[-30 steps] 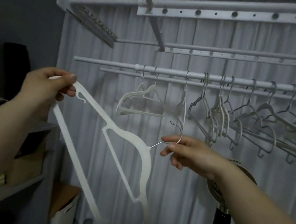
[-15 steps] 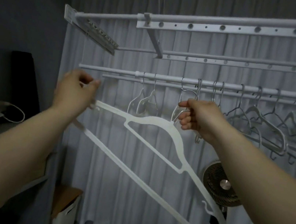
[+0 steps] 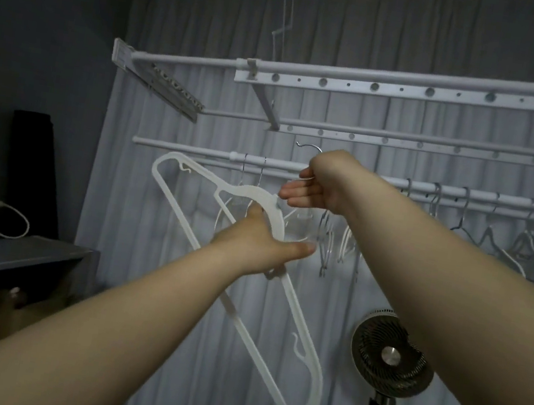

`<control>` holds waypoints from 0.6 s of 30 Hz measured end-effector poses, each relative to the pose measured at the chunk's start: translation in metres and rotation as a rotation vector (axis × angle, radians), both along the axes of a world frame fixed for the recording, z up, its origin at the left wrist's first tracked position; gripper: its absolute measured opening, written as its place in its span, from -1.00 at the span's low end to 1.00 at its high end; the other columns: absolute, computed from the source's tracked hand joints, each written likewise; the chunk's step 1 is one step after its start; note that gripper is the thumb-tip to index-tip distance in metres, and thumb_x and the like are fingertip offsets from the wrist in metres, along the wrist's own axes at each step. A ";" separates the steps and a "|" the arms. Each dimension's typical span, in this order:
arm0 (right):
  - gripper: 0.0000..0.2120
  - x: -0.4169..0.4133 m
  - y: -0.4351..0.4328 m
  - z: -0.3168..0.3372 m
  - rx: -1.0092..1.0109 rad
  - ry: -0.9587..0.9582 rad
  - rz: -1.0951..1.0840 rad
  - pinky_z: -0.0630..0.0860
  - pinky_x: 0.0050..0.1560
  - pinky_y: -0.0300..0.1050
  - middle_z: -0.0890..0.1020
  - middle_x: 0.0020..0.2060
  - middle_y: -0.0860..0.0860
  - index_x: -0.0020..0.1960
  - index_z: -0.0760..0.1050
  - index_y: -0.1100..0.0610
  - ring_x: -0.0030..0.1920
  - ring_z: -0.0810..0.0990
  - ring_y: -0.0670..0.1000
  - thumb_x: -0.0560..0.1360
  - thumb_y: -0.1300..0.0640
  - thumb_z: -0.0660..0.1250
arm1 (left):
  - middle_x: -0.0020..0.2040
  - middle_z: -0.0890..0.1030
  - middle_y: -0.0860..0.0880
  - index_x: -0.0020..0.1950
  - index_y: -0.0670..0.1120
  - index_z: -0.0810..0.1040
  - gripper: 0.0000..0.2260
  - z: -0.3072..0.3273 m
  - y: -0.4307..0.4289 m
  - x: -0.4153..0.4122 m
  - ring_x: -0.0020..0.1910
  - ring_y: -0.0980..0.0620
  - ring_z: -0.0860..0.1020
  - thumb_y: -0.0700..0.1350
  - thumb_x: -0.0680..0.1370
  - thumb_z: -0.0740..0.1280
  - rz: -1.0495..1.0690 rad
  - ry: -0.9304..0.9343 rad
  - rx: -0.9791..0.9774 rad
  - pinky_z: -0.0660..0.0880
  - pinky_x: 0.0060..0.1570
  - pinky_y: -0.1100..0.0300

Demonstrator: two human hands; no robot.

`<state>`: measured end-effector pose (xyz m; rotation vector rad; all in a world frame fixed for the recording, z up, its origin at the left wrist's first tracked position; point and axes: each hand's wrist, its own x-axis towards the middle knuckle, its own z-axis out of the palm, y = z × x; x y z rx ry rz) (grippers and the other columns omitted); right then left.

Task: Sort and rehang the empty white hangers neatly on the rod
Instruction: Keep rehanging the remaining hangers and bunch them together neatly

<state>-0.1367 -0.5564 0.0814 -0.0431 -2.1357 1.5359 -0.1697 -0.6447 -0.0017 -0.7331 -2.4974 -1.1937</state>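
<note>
Hanger [image 3: 278,219], frame centre: hook now lifted above rod [image 3: 190,148], right hand [image 3: 316,189] pinching its wire, left hand [image 3: 259,241] moved from end to grip shoulder; hanging judged imminent.

White hanger [image 3: 249,193] held tilted before the rod [image 3: 197,149] bearing other hangers [image 3: 526,241].
</note>
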 end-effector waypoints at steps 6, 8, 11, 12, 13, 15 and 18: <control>-0.81 0.002 0.000 0.002 0.060 -0.031 0.087 0.49 -0.65 -0.25 0.52 -0.38 0.19 0.02 0.28 0.32 -0.55 0.57 0.05 0.61 0.31 -0.10 | -0.20 0.60 0.00 -0.09 -0.02 0.42 -0.92 -0.002 0.000 -0.012 -0.15 -0.04 0.55 -0.09 0.46 0.29 0.079 0.079 0.008 0.40 -0.21 0.21; -0.77 0.002 0.006 0.002 0.066 -0.009 0.127 0.50 -0.63 -0.27 0.53 -0.38 0.15 -0.09 0.34 0.34 -0.67 0.55 -0.04 0.61 0.30 -0.04 | -0.29 0.55 0.01 -0.02 -0.06 0.45 -0.91 0.000 -0.006 -0.016 -0.19 -0.05 0.54 -0.11 0.49 0.26 0.065 0.123 0.043 0.38 -0.22 0.21; -0.72 -0.002 0.018 0.001 0.129 0.033 0.143 0.52 -0.55 -0.30 0.57 -0.36 0.08 -0.25 0.39 0.23 -0.63 0.56 -0.10 0.60 0.27 0.06 | -0.05 0.62 -0.08 0.17 -0.10 0.47 -0.78 0.005 -0.016 -0.023 0.03 -0.14 0.57 -0.09 0.54 0.24 0.079 0.184 0.077 0.48 -0.01 0.12; -0.75 -0.004 0.020 0.000 0.153 0.051 0.152 0.53 -0.50 -0.28 0.58 -0.34 0.07 -0.24 0.40 0.20 -0.55 0.58 -0.07 0.59 0.25 0.09 | -0.01 0.65 -0.09 0.16 -0.09 0.47 -0.79 0.007 -0.018 -0.026 0.00 -0.15 0.58 -0.08 0.56 0.22 0.083 0.193 0.051 0.51 0.03 0.09; -0.77 -0.007 0.023 -0.001 0.174 0.073 0.174 0.54 -0.43 -0.24 0.59 -0.32 0.05 -0.22 0.42 0.17 -0.45 0.59 -0.05 0.59 0.23 0.11 | 0.00 0.68 -0.07 0.15 -0.07 0.49 -0.80 0.009 -0.021 -0.029 -0.07 -0.14 0.57 -0.07 0.57 0.20 0.103 0.212 -0.002 0.52 0.03 0.09; -0.81 -0.014 0.028 -0.002 0.205 0.124 0.235 0.50 -0.28 -0.22 0.60 -0.28 0.02 -0.18 0.44 0.11 -0.31 0.56 -0.02 0.59 0.17 0.15 | -0.03 0.70 -0.04 0.13 -0.05 0.50 -0.80 0.016 -0.023 -0.033 -0.12 -0.11 0.56 -0.06 0.58 0.16 0.192 0.287 -0.108 0.48 0.00 0.15; -0.84 -0.029 0.037 -0.002 0.268 0.172 0.267 0.47 -0.18 -0.23 0.61 -0.22 -0.04 -0.11 0.44 0.04 -0.21 0.57 -0.06 0.59 0.06 0.15 | -0.03 0.70 -0.12 0.09 -0.10 0.51 -0.79 0.033 -0.031 -0.038 0.00 -0.13 0.59 -0.10 0.60 0.12 0.294 0.371 -0.114 0.47 0.02 0.12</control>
